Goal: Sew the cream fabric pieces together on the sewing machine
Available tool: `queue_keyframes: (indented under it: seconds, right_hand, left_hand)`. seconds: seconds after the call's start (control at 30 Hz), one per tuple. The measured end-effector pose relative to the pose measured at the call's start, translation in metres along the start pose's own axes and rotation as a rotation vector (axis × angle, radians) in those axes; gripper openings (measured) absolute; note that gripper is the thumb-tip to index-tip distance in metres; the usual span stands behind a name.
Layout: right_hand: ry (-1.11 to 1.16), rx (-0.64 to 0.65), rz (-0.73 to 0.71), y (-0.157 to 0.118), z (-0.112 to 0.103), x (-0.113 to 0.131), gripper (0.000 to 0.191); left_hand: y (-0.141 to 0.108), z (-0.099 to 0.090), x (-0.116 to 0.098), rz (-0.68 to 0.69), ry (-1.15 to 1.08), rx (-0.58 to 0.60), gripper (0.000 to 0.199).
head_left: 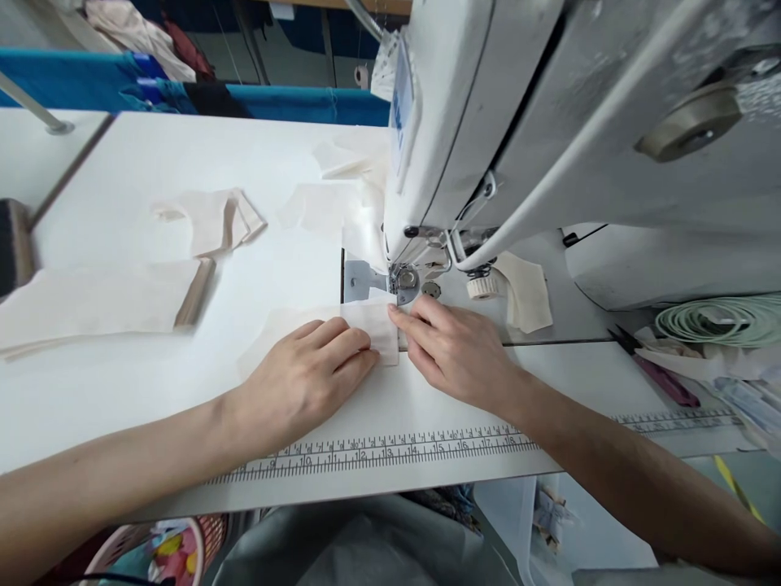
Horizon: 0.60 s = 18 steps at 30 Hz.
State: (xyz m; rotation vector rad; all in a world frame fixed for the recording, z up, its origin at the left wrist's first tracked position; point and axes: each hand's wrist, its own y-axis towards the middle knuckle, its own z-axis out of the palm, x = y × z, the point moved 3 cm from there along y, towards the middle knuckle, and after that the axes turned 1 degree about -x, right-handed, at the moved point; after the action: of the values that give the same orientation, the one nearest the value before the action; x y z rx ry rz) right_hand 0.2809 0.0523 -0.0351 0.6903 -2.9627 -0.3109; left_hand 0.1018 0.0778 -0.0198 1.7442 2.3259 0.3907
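On a white desk (183, 155), pale fabric (381, 317) lies beside a sewing machine's presser foot (394, 281). The left hand (311, 374) rests on it, grip unclear; the right hand (457, 350), fingers loose, touches its edge. Apparently aligning; feeding calls for keeping it flat.

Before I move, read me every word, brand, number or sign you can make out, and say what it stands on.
"9 10 11 12 13 14 15 16 17 18": larger numbers on the ruler strip along the table's near edge.
Smaller numbers on that strip: too small to read surely.
Blue label on the sewing machine: too slanted and blurred to read.
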Motion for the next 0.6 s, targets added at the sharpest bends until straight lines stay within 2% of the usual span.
queue_keyframes:
  seconds: [0.3,0.6]
  right_hand:
    - [0.003,-0.01,-0.006,-0.0011,0.0,-0.0009,0.038]
    - [0.008,-0.073,-0.043,-0.0012,-0.0016,-0.0002,0.035]
  left_hand:
    - [0.003,0.0002,-0.002,0.013,0.043,-0.009,0.016]
    - [0.0053,-0.0008,-0.0057,0.041,0.134,-0.08,0.008]
